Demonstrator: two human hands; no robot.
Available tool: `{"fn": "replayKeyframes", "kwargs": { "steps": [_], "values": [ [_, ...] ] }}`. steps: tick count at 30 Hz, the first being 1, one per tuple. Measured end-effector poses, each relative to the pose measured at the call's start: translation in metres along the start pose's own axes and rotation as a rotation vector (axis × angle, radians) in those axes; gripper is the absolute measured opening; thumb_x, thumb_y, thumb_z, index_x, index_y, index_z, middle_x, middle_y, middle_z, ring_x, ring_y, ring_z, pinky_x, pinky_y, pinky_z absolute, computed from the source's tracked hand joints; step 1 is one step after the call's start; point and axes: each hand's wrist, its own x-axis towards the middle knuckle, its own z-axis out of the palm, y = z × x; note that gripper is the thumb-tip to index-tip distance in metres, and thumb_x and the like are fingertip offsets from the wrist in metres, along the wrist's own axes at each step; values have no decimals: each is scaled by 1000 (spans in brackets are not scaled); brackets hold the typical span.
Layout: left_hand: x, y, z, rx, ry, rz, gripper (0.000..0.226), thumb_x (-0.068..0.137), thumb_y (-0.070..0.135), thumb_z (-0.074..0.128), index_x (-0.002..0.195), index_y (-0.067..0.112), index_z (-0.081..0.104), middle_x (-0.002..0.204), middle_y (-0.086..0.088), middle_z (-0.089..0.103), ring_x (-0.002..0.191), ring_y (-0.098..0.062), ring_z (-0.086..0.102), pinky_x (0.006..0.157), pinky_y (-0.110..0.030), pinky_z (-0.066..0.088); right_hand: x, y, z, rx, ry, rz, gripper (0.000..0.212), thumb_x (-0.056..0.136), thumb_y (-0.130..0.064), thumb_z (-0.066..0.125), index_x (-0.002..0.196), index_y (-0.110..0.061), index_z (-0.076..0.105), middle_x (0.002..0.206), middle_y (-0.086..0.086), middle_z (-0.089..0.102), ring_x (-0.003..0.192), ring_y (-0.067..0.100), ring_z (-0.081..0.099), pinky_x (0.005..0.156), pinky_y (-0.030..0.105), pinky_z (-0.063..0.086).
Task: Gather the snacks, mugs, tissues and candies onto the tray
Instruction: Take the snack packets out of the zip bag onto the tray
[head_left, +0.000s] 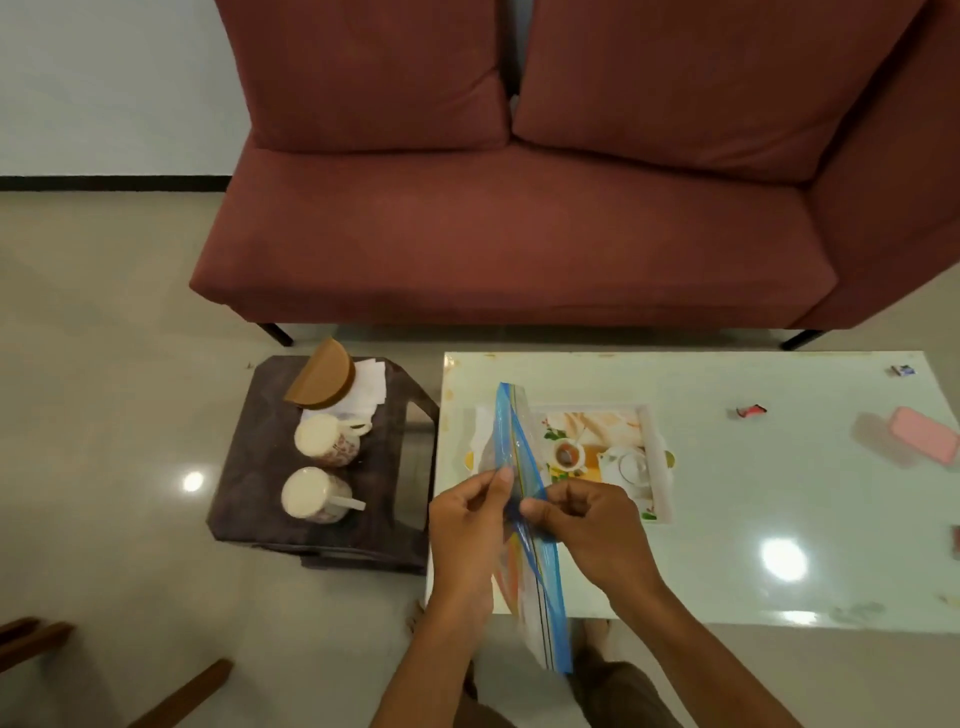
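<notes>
A clear zip bag (519, 447) with a blue seal strip hangs over the left part of the white table (727, 519). My left hand (465, 525) and my right hand (587, 525) both pinch its blue top edge from either side. Under the bag lies the tray (618, 457), printed with a teacup and teapot picture. Two floral mugs (327, 440) (314, 494) lie on their sides on a dark stool (260, 467) to the left, beside a wooden tissue holder (323, 379) with white tissues (370, 387). Small wrapped candies (751, 411) (903, 370) lie on the table's far right.
A red sofa (519, 234) stands behind the table. A pink flat object (924, 434) rests near the table's right edge. Glossy tiled floor surrounds the stool, and wooden furniture legs (182, 691) show at the bottom left.
</notes>
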Motion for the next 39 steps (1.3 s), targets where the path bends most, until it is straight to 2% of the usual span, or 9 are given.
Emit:
{"fn": "replayKeyframes", "kwargs": {
  "steps": [4,9,16,21,24,26,33,36,39],
  "values": [
    [-8,-13,43,-101,17,-144,25,94,14,65,75,19,80,85,-3,81,81,-18,78,63,-24,60,3,27,-34,66,-33,82,19,84,-37,71,76,-20,72,72,-4,74,70,14,71,75,34,61],
    [-15,-21,82,-254,84,-302,17,95,11,63,84,13,76,76,-3,79,74,-17,76,64,-27,63,5,38,-64,112,-18,100,20,87,-36,66,72,-24,70,75,-5,74,73,13,69,66,22,55],
    [-18,-21,98,-514,73,-454,30,101,9,50,121,-8,63,73,-10,76,56,-13,74,59,-24,62,1,42,-84,462,-51,230,21,93,-14,60,76,-14,71,76,4,71,75,18,62,82,35,52],
    [-10,-14,82,-656,28,-522,22,101,12,50,102,-3,67,67,-14,77,53,-18,74,50,-32,62,0,43,-96,879,-108,312,19,92,-19,53,92,-8,69,84,5,73,73,12,67,70,25,59],
    [2,-8,50,-764,83,-539,20,100,12,52,99,-3,66,68,-15,76,54,-17,73,72,-27,58,2,43,-110,1115,-15,384,19,98,-17,49,104,-10,65,80,2,74,67,10,70,63,25,59],
    [8,-4,26,-804,93,-549,24,101,13,50,96,-4,65,68,-16,77,55,-18,75,73,-24,57,2,42,-114,1162,11,396,19,98,-18,48,107,-10,62,76,2,71,64,11,69,60,26,59],
    [-17,-20,9,-501,55,-371,45,77,46,68,108,15,74,102,-9,79,93,-22,75,79,-38,61,3,13,-82,1179,-212,275,8,85,-12,53,79,-7,56,62,3,46,54,14,45,57,26,50],
    [-31,-27,16,-346,49,-341,48,75,54,64,111,23,73,102,2,80,105,-21,70,97,-45,53,3,7,-63,1093,-202,258,19,96,-10,45,103,-1,60,62,3,59,56,13,58,60,27,54],
    [-26,-29,12,-365,97,-331,31,91,37,62,115,18,72,108,-3,78,111,-25,69,100,-48,53,4,9,-50,1008,-171,244,30,99,-17,44,121,-3,59,80,5,71,71,14,68,69,31,58]
  ]
}}
